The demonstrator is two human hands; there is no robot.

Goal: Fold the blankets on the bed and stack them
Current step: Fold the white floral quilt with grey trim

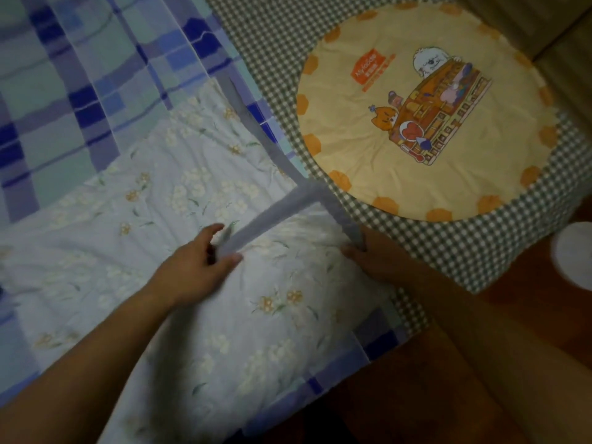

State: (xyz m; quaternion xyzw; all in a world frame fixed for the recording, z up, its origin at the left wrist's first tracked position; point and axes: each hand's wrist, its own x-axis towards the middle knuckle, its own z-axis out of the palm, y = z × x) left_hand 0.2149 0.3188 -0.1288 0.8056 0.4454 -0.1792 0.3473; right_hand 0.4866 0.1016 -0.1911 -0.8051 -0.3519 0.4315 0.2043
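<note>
The left hand [195,267] pinches the grey border of the floral blanket [179,200]; the right hand [368,254] grips the same border at 3 o'clock. The blanket lies on the plaid blanket [80,75], on the bed. I would pull both edges level before creasing.

both arms reach forward, left hand [195,267] and right hand [368,254] pinching.
</note>
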